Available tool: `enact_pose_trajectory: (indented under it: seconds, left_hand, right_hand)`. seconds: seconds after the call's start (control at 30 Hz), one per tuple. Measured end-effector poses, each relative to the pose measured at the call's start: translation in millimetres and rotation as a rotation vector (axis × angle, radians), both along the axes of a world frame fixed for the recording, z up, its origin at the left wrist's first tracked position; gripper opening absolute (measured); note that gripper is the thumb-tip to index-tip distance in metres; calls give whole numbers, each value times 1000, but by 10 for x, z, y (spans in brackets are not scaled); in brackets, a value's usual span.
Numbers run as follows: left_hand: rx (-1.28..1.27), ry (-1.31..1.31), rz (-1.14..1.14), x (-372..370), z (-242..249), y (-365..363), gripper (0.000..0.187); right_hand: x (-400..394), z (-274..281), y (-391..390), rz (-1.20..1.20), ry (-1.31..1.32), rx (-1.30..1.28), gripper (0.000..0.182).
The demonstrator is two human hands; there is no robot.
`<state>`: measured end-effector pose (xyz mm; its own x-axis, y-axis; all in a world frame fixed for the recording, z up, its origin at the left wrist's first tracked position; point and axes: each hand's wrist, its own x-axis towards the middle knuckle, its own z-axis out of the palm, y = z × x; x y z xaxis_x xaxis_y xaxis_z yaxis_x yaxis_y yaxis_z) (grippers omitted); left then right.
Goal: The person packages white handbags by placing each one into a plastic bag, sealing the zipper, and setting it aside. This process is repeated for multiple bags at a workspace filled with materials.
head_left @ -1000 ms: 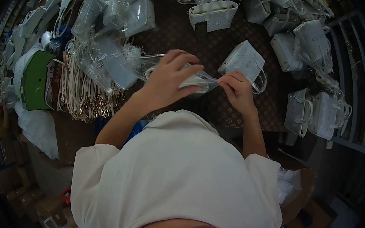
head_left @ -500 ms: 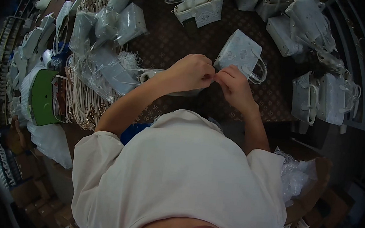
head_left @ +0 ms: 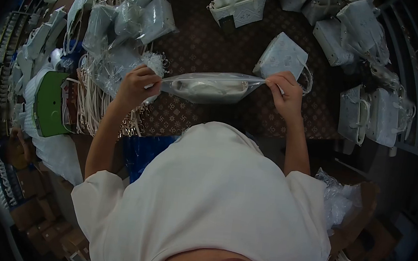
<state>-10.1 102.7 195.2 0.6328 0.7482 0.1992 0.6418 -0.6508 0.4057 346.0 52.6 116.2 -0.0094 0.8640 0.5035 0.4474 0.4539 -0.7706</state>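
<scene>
A clear plastic bag [head_left: 207, 96] is stretched wide between my two hands, with a white handbag [head_left: 221, 86] inside it. My left hand [head_left: 140, 86] pinches one end of the bag's upper edge. At the opposite end, my right hand [head_left: 284, 91] grips the other corner between thumb and fingers. Just beyond my right hand lies a white patterned handbag [head_left: 282, 56], its handle loop to the right. Near my left hand are a white tangle of strings [head_left: 154, 66] and a bundle of pale straps with metal clasps [head_left: 96, 102].
Plastic-wrapped bags [head_left: 157, 21] stand at the back left. An uncovered white handbag [head_left: 238, 7] is at the back, and more handbags [head_left: 355, 112] line the right edge. A green panel [head_left: 50, 104] is at left. The brown patterned table [head_left: 190, 121] ends near my body.
My hands have gone from close together to wide apart, the left one moving far to the left. The plastic bag's edge is now pulled taut between them, with the white handbag showing inside.
</scene>
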Motion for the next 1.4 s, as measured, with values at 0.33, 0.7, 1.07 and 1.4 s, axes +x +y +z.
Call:
enact_pose_trajectory:
  seconds: [0.33,0.7,1.07,1.4]
  left_hand:
    - [284,243,-14,-338,-222,-136,20]
    - [-561,-514,34,-227,-982,-78,100]
    - [-732,-800,618,100,-989,546,27]
    - [-683,-1705,874,-1532,-279,1941,36]
  right_hand:
    - [-52,109,39,3,-5,-58,2]
    - [132,-284,3,-193,293,-230,6]
    - [263,-345,-31,-365,426,-346,17]
    - [814,-1050,-504,-712,280,-578,17]
